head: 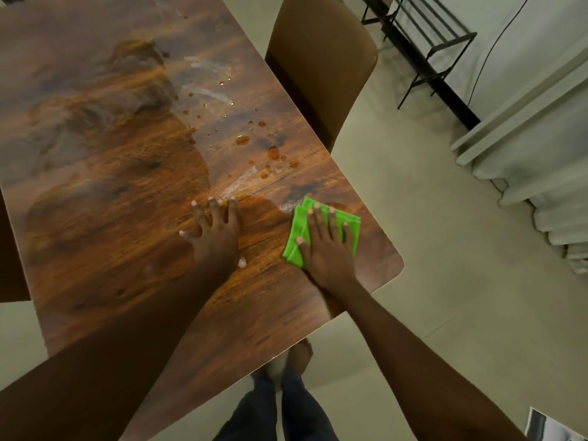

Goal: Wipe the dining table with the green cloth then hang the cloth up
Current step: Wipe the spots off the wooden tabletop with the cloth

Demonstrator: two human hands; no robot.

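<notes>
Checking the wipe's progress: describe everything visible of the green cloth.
The cloth is bright green, soft-looking fabric, folded into a layered pad. It lies flat on the table near its right corner, at the edge of a wet patch. The right hand presses on it, fingers straight and spread, covering its middle.
</notes>
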